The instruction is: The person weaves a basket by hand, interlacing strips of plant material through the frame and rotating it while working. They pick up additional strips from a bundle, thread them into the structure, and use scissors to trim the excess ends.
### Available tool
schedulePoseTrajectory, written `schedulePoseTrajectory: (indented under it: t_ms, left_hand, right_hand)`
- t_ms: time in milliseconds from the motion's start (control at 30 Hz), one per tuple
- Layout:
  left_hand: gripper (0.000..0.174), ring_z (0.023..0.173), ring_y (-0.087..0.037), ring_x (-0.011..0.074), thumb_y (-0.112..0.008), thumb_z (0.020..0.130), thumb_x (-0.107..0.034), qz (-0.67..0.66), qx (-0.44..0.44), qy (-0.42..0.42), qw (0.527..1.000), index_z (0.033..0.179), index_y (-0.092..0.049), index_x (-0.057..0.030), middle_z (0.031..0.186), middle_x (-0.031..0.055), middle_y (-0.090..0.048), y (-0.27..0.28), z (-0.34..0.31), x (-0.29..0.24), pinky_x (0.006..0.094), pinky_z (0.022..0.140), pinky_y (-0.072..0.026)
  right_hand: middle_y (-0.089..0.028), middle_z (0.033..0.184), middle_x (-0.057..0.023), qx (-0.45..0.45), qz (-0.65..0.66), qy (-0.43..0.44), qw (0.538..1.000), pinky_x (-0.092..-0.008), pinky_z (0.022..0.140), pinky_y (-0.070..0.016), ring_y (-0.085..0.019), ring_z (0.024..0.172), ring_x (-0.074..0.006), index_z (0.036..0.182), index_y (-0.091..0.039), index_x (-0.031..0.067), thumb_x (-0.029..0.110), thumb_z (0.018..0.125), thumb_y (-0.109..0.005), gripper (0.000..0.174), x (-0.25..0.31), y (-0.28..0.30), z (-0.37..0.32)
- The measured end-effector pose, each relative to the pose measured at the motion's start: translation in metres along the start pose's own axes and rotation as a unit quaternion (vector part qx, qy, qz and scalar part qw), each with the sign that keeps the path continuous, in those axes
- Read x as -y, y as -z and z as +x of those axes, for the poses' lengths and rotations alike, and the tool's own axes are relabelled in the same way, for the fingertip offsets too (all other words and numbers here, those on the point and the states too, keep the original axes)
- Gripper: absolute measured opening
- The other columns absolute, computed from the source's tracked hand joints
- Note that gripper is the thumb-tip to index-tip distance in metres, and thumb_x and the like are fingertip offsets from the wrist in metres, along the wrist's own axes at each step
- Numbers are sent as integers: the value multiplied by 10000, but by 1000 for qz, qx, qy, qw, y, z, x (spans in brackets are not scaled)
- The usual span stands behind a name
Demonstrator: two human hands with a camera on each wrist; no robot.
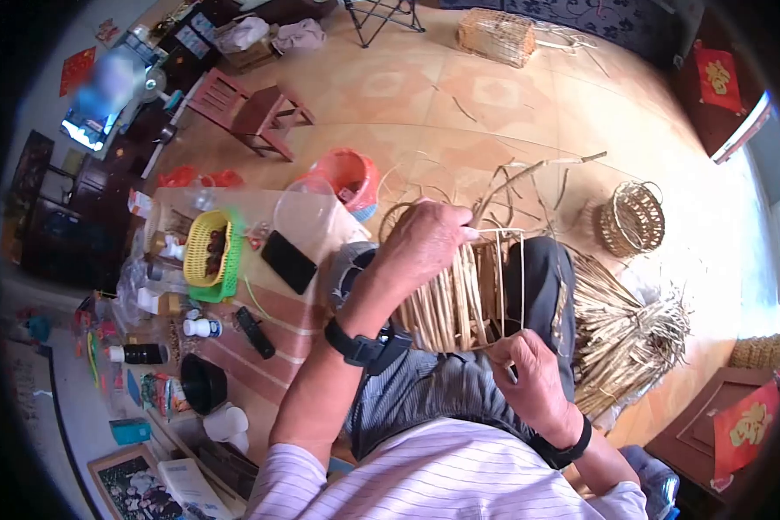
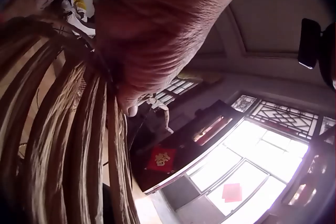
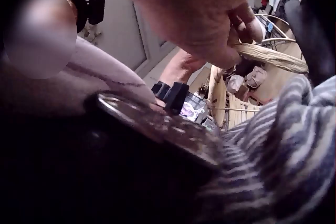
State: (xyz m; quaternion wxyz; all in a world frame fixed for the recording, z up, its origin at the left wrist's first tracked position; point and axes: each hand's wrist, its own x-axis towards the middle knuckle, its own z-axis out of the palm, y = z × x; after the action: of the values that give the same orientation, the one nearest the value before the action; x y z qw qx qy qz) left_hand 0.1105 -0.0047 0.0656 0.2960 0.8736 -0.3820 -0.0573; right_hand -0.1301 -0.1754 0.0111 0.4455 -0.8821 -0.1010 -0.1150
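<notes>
A partly woven basket point(image 1: 442, 303) of tan dried stalks, with a thin rod frame at one side, lies across the person's lap. The left hand point(image 1: 429, 234) grips its far edge, thumb and fingers bent over the rim. In the left wrist view, stalks point(image 2: 68, 140) run side by side below that hand point(image 2: 152, 40). At the near corner of the frame, the right hand point(image 1: 533, 373) pinches the basket's edge. A thick, fibrous strand point(image 3: 275, 58) extends from the right hand's fingers point(image 3: 226, 56) in the right wrist view.
A bundle of dried stalks point(image 1: 633, 325) lies beside the right leg, near a finished-looking basket point(image 1: 633, 217). On the left, a low table point(image 1: 269, 347) carries a yellow basket point(image 1: 206, 247), phone point(image 1: 289, 262) and bottles. A red bucket point(image 1: 347, 178) and wooden chair point(image 1: 264, 117) stand beyond.
</notes>
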Motion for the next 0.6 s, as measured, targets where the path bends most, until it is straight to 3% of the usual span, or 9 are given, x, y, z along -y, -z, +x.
schedulePoseTrajectory:
  t_ms: [100, 167, 267, 367, 467, 500, 600]
  left_hand:
    - [322, 916, -693, 503, -740, 1023, -249, 25, 9, 6, 1000, 889, -617, 16, 858, 273, -683, 2, -1, -2, 573, 814, -524]
    - [333, 916, -686, 498, -742, 1026, -254, 19, 8, 6, 1000, 886, -606, 17, 853, 267, -673, 1, -1, -2, 567, 816, -517]
    - [348, 891, -670, 492, -746, 1027, -263, 19, 6, 6, 1000, 882, -598, 16, 835, 262, -654, 4, -3, -3, 554, 813, -512]
    - [350, 874, -658, 489, -749, 1026, -268, 25, 15, 9, 1000, 882, -600, 14, 820, 262, -645, 5, -4, -4, 554, 809, -509]
    - [318, 876, -668, 501, -756, 1018, -245, 40, 14, 6, 999, 886, -629, 15, 817, 277, -656, 5, -3, -4, 567, 799, -519]
    - [286, 883, -682, 515, -763, 1009, -219, 41, 10, 7, 999, 887, -654, 15, 820, 290, -670, 6, -2, -7, 579, 793, -531]
    - [320, 876, -668, 501, -752, 1024, -250, 36, 16, 12, 999, 885, -637, 14, 814, 281, -658, 5, -3, -6, 570, 797, -516]
  right_hand:
    - [-654, 905, -116, 53, 175, -182, 966, -382, 643, -534, -674, 738, -265, 1131, -639, 31, 5, 974, -778, 211, 8, 8, -6]
    - [-643, 834, -104, 90, 336, -328, 878, -355, 608, -524, -657, 649, -198, 1148, -636, 19, 56, 1058, -744, 146, 13, 14, -8]
    - [-585, 710, -72, 125, 321, -407, 846, -347, 555, -497, -608, 593, -108, 1113, -642, 3, 90, 1122, -674, 93, 16, 18, -3]
    - [-606, 676, -141, 173, 229, -304, 908, -407, 568, -510, -661, 587, -245, 1044, -639, -10, 104, 1104, -690, 138, 7, 10, -9]
    - [-642, 718, -244, 135, 166, -172, 962, -473, 592, -524, -678, 646, -430, 993, -630, -15, 94, 1075, -701, 154, -5, -12, -16]
    - [-654, 778, -299, 142, 163, -181, 959, -535, 637, -540, -657, 752, -534, 978, -614, -10, 98, 1042, -719, 164, -1, -12, -13]
    - [-667, 767, -284, 117, 85, -133, 980, -562, 639, -543, -687, 763, -521, 977, -604, 6, 111, 1043, -711, 164, -4, -15, -15]
